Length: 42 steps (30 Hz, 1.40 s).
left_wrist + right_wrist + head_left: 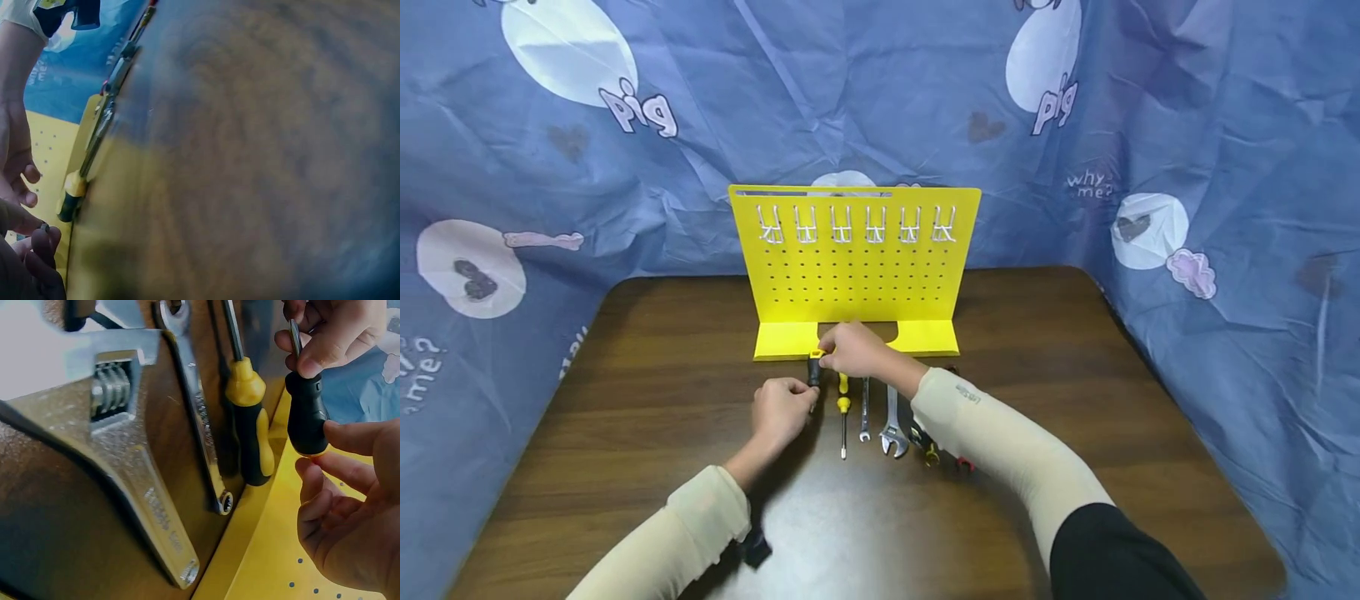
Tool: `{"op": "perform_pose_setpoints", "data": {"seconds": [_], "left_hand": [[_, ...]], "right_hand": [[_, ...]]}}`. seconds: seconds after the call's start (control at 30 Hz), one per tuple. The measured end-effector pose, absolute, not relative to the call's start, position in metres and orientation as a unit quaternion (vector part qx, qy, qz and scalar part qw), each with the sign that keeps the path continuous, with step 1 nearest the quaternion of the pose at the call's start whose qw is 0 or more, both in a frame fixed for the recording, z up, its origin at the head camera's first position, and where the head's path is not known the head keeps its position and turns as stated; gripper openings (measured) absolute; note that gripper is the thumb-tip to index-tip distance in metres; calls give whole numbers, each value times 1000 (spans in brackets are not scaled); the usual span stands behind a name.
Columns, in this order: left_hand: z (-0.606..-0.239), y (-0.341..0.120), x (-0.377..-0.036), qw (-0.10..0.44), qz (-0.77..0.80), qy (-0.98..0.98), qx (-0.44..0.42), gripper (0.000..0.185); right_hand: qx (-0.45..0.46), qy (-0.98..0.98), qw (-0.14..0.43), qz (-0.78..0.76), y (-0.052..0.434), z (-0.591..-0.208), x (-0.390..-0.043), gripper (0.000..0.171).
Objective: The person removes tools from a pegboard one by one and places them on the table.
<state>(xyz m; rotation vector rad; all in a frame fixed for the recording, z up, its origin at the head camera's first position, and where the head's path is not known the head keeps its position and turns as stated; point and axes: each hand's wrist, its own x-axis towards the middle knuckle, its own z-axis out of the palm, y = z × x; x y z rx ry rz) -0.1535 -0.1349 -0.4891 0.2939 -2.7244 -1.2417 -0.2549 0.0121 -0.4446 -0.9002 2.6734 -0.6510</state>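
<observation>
A short black-handled screwdriver (306, 415) with a yellow-orange handle end is held between both hands, just in front of the yellow pegboard. My left hand (781, 410) pinches its metal shaft, as the right wrist view shows. The thumb and fingers of my right hand (856, 350) grip the handle near its end. Beside it on the table lie a longer yellow-and-black screwdriver (844, 404), a combination wrench (865, 412) and an adjustable wrench (892, 433). In the left wrist view, the left hand (28, 256) shows only the tip of the shaft between its fingers.
Behind the hands stands a yellow pegboard (857, 275) with a row of several white hooks (841, 225). Further right, partly under the right forearm, are a tool with yellow-and-black handles (925, 442) and something red (965, 464). A blue printed cloth (880, 108) hangs behind the wooden table (670, 375).
</observation>
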Motion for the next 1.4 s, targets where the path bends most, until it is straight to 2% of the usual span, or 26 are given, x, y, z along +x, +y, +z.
{"op": "perform_pose_setpoints", "data": {"seconds": [0.2,0.57,0.97,1.27,1.4], "left_hand": [[-498,-129,-149,58,-402,-909,88,21],[-498,-131,-151,24,-386,-918,83,23],[-498,-127,-156,5,-387,-919,68,23],[-495,-130,-157,-1,-398,-916,56,23],[-489,-137,-162,-17,-428,-902,56,24]], "right_hand": [[-312,918,137,-205,14,-455,-252,15],[-331,926,110,-149,11,-456,-250,12],[-304,933,114,-152,22,-459,-249,12],[-272,941,105,-172,34,-450,-249,33],[-274,932,99,-215,42,-439,-252,34]]}}
